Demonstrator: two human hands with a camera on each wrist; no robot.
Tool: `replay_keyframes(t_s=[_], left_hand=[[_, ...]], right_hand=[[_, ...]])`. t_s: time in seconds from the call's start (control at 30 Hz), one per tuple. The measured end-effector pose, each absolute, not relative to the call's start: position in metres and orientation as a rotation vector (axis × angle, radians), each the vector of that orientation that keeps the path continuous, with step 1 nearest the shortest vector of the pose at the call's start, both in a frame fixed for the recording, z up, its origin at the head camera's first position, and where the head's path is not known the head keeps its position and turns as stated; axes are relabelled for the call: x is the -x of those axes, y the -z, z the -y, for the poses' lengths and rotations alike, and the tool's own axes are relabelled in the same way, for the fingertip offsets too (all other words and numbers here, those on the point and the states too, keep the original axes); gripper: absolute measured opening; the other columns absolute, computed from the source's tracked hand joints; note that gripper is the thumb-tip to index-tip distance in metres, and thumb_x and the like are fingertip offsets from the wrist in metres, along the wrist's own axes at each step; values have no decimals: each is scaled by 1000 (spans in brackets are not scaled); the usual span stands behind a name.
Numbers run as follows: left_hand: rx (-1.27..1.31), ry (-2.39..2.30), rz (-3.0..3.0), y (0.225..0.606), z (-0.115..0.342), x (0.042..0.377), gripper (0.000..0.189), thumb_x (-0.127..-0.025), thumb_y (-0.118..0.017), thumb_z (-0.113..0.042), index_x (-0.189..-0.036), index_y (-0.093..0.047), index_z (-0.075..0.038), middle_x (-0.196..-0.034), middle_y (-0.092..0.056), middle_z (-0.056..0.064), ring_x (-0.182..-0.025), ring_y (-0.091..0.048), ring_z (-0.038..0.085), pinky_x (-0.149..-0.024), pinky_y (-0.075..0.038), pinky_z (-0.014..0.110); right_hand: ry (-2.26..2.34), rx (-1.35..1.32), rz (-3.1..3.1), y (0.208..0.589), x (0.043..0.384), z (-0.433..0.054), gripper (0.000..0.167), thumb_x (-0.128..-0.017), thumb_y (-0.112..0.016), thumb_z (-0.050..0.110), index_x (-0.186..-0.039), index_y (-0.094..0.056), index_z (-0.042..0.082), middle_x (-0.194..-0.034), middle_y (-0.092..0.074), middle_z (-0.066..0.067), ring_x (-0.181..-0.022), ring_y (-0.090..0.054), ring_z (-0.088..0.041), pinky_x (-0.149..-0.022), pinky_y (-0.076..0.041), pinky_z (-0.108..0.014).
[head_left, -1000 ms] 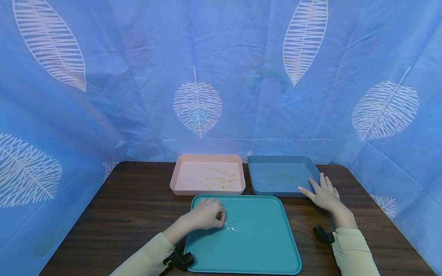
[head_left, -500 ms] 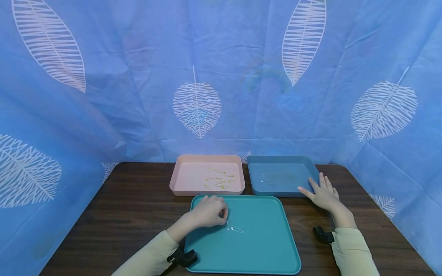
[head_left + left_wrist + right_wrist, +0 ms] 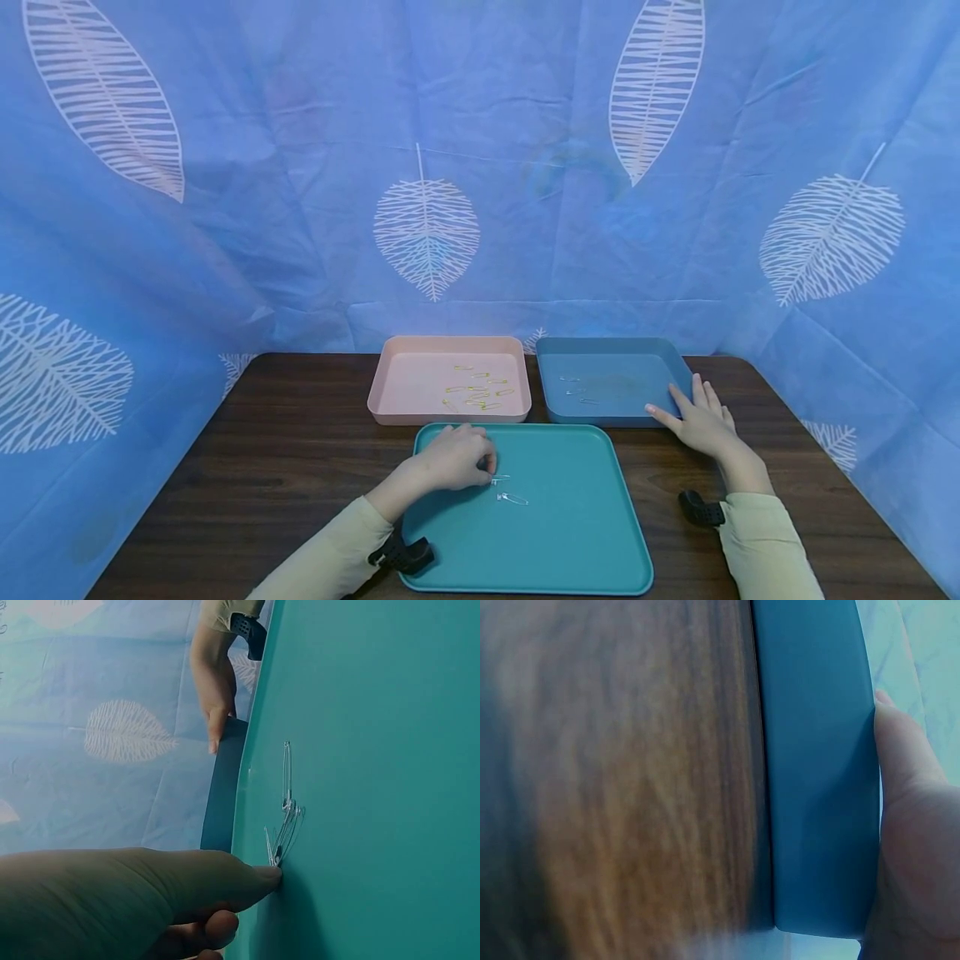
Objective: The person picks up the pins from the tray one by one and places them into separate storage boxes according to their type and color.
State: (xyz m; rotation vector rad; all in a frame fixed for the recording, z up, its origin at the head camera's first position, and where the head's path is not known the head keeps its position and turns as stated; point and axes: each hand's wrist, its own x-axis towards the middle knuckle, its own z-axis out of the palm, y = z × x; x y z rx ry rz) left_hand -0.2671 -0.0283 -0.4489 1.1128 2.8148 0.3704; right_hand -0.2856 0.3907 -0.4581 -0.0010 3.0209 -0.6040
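My left hand (image 3: 459, 458) is over the teal tray (image 3: 555, 542), thumb and fingers drawn together, pinching the end of a silver safety pin (image 3: 270, 846). More silver pins lie close against it, overlapping in the left wrist view; one long safety pin (image 3: 513, 499) lies nearer the front of the tray. The index finger is mostly hidden behind the thumb. My right hand (image 3: 707, 427) rests with spread, straight fingers on the right front corner of the blue tray (image 3: 622, 417), its thumb along the rim in the right wrist view.
Several silver safety pins (image 3: 588, 402) lie in the blue tray. To its left, a pink tray (image 3: 408, 408) holds several yellow safety pins (image 3: 477, 388). Both stand behind the teal tray on a dark wooden table (image 3: 285, 467), with a blue leaf-print cloth (image 3: 322, 208) behind.
My left hand has shifted slightly right over the teal tray, and the pins at its fingertips have changed position. The right hand stays on the blue tray.
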Motion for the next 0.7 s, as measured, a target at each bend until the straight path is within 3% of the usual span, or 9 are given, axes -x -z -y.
replay_keyframes(t_s=[0.7], left_hand=[[-1157,-358,-2822,446,22,273,23,-82,-74,-23,-62,-62,-28,-72,-50,-14,-73,-42,5,-67,-31,25]], right_hand=[[586,2,-3032,459,286,-392,97,-92,-46,67,-151,-22,-7,-155,11,-39,-142,9,-58,-105,-1,-79]])
